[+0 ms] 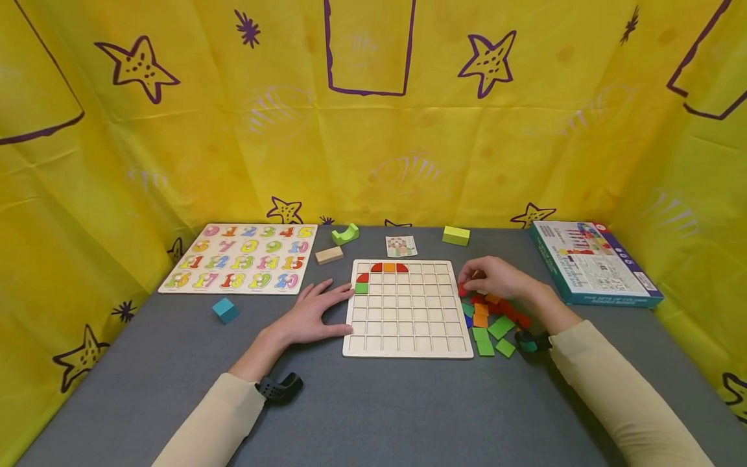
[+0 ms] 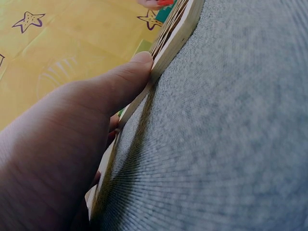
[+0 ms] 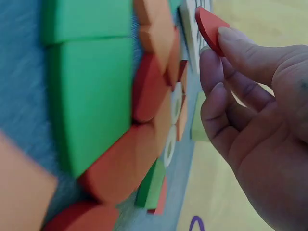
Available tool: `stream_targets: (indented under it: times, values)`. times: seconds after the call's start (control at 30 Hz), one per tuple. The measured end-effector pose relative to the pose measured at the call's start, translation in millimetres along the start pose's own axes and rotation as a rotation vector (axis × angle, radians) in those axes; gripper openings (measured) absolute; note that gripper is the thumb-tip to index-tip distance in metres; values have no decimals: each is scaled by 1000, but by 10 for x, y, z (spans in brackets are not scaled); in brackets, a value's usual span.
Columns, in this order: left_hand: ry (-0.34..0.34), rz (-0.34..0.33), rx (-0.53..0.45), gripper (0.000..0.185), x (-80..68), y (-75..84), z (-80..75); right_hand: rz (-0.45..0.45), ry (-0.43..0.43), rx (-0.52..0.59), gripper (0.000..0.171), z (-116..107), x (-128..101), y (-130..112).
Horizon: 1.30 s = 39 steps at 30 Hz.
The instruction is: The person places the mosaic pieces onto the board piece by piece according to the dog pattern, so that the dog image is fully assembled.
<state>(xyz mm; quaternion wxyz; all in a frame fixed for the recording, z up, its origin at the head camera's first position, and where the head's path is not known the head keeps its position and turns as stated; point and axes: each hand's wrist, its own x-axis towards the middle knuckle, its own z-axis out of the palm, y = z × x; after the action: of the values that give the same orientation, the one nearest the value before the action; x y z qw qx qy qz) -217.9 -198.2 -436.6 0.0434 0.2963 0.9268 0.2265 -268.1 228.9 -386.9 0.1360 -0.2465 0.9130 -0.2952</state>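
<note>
Head view: grey table (image 1: pixel 373 415), number puzzle (image 1: pixel 242 258) far left, box (image 1: pixel 592 263) far right. Grid board (image 1: pixel 408 310) at centre, five coloured pieces in top-left cells. Left hand (image 1: pixel 315 314) flat, fingers straight, thumb pressed against board's left edge. Loose pieces (image 1: pixel 493 324) heaped just right of board. Right hand (image 1: pixel 496 277) above heap, fingertips pinching red piece (image 3: pixel 210 29).

The worktop (image 1: pixel 373 415) is covered in a grey, felt-like fabric. A yellow cloth backdrop (image 1: pixel 373 149) encloses it at the rear and on both sides. The cloth bears purple-outlined stars (image 1: pixel 489 59), outlined rectangular shapes (image 1: pixel 367 45) and faint shell prints. Creases run across it. Lighting is even and diffuse.
</note>
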Motion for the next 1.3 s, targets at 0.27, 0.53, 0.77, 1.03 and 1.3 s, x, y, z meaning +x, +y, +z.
stream_targets:
  times: [0.27, 0.53, 0.77, 1.03, 1.3]
  values:
    - [6, 7, 5, 81, -4, 0, 3, -61, -4, 52, 8, 52, 130, -154]
    - [3, -1, 1, 81, -14, 16, 1, -124, -32, 59, 8, 155, 318, -372]
    - [6, 2, 1, 81, -15, 30, -11, -166, -58, 77, 7, 277, 505, -535]
    - [10, 9, 2, 79, -9, 15, -14, -227, -88, 70, 7, 371, 708, -734]
    - [-3, -4, -8, 80, 0, 26, -27, -267, -115, 54, 5, 519, 866, -899]
